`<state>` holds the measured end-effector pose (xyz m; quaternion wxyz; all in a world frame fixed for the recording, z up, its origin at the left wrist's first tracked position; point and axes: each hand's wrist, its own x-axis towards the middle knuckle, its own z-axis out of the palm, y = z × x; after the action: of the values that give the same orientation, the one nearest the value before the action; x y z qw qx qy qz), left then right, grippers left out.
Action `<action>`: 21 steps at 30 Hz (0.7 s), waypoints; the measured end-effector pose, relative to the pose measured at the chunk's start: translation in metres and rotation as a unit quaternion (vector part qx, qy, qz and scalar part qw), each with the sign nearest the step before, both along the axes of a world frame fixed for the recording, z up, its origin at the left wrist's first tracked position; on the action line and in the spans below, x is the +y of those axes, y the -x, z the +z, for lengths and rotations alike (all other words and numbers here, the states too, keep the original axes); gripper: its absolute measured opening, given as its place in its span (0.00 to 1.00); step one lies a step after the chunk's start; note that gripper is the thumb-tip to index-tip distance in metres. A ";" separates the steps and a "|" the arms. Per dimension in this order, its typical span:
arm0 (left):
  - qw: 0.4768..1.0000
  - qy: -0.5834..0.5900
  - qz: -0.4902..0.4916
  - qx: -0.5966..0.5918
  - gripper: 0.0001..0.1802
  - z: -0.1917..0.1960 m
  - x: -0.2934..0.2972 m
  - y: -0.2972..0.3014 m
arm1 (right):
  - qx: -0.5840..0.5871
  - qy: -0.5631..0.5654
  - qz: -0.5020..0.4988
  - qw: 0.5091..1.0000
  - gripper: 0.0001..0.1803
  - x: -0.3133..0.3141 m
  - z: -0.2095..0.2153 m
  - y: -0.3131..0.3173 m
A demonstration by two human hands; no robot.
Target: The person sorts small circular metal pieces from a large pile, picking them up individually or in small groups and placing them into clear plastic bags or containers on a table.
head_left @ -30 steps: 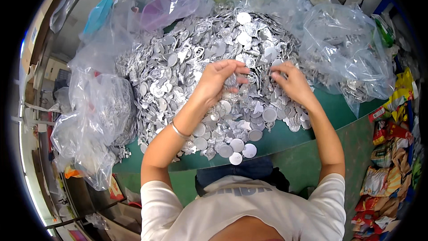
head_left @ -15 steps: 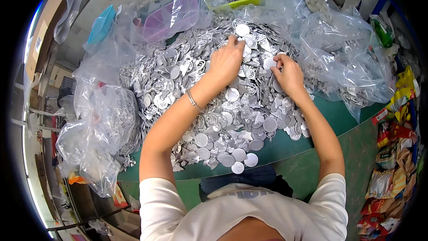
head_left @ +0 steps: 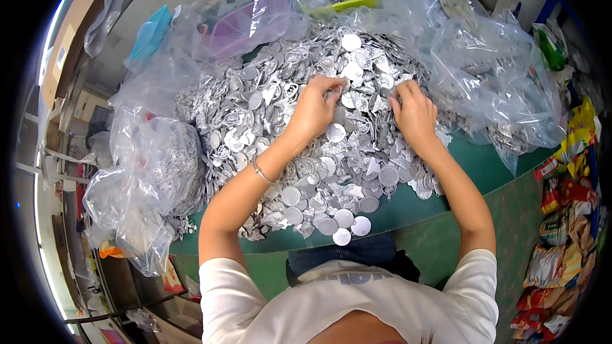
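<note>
A broad heap of silvery metal pendants (head_left: pixel 255 129), many round and flat and others in irregular shapes, covers the green table. My left hand (head_left: pixel 315 107) is over the middle of the heap, with thumb and index finger pinched on a small metal disc (head_left: pixel 343 83) that is partly hidden. To its right, my right hand (head_left: pixel 415 114) is closed, its fingertips at a grey disc seen almost edge-on. Just beyond the hands lies a bright round disc (head_left: pixel 350 42). Several round discs (head_left: pixel 361 225) rest by the table's near edge.
Clear plastic bags of metal pieces flank the heap, one at left (head_left: pixel 150 165) and one at right (head_left: pixel 497 76). Behind it are a purple basket (head_left: pixel 245 25), a yellow-green basket (head_left: pixel 344 4) and a blue tray (head_left: pixel 150 32). Colourful packets (head_left: pixel 545 264) line the right side.
My left hand has drawn back toward me from the far part of the heap. The right hand has stayed near its place, its fingers curled further, and the disc there has tilted.
</note>
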<state>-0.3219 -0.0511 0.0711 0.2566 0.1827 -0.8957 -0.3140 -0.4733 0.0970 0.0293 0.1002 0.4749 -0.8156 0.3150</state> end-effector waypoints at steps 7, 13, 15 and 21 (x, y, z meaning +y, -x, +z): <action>0.989 0.123 0.078 -0.027 0.12 0.017 -0.006 -0.018 | -0.025 0.145 0.116 0.982 0.05 -0.024 0.015 0.018; 0.969 0.180 0.164 -0.049 0.12 0.033 -0.044 0.005 | 0.032 0.034 0.002 0.999 0.08 -0.087 0.040 0.021; 0.962 0.198 0.177 -0.054 0.13 0.034 -0.067 0.001 | 0.024 0.003 0.015 1.000 0.09 -0.092 0.041 0.015; 0.970 0.183 0.138 -0.081 0.16 0.029 -0.108 0.007 | 0.026 0.000 -0.011 1.000 0.10 -0.095 0.029 0.009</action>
<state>-0.3284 -0.1590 0.1005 0.2529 0.2794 -0.9218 -0.0906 -0.4826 0.0023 0.0582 0.1252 0.4738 -0.8181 0.3010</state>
